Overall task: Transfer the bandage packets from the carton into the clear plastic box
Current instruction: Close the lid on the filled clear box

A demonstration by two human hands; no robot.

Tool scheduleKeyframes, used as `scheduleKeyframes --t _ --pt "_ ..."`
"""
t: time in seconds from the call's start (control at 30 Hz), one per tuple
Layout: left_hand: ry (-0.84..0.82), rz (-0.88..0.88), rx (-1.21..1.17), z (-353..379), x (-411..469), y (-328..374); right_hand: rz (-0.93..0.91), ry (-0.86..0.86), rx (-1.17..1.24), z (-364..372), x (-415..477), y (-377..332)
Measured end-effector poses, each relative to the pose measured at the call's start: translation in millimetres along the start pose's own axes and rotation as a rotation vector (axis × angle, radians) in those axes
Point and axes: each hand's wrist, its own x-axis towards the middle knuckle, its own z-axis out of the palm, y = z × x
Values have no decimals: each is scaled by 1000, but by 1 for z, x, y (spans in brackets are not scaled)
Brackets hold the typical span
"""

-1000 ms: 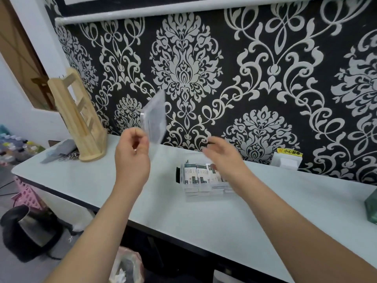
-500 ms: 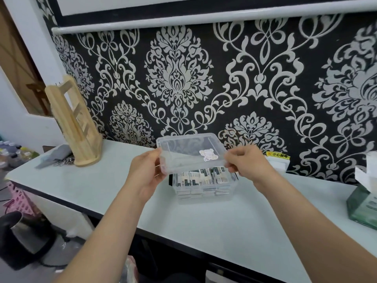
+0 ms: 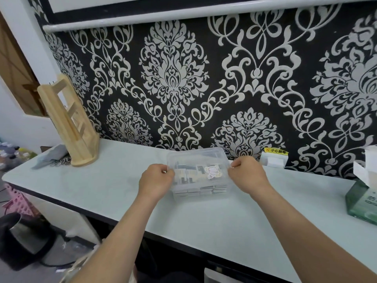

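Head view shows your clear plastic lid (image 3: 191, 159), raised half a second ago, now seated on the clear plastic box (image 3: 204, 199) on the pale counter (image 3: 102, 180), fingers of your left hand (image 3: 156, 179) and right hand (image 3: 247, 174) curled on its edges, white-and-dark bandage packets (image 3: 195, 192) inside, so transfer looks finished.

Clear plastic box (image 3: 201, 196) on counter, lidded, bandage packets (image 3: 192, 190) stacked inside

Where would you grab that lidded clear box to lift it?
Probably at the two short ends of the clear plastic box, just under the lid rim, coming in from left and right, where the left hand and right hand sit now: it is low, wide and packed full.
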Motion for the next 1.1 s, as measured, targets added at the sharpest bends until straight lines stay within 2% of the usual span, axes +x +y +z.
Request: scheduleKeyframes --t 0.23,0.4,0.53,0.63,0.77,0.8,0.9,1.0,1.1 --pt "8 68 292 -8 0 7 -26 -36 -125 -10 9 6" --pt "49 24 413 -10 -1 16 -26 -118 -188 -16 16 5" --pt "54 17 456 -9 2 21 -8 -87 -147 -9 20 8" --pt "-15 -27 332 -9 6 16 56 -121 85 -4 20 12" --pt "-203 -226 -277 -7 9 3 323 -235 498 -10 21 20" --pt "-221 -268 -357 -7 9 -1 394 -286 578 -11 21 21" --pt "-204 -325 -417 -4 10 -4 528 -412 822 -12 19 21" --pt "-249 -375 -485 -1 7 -3 553 -408 862 -13 20 20" --pt "-269 -374 -501 2 7 -1 479 -370 734 -15 22 16"
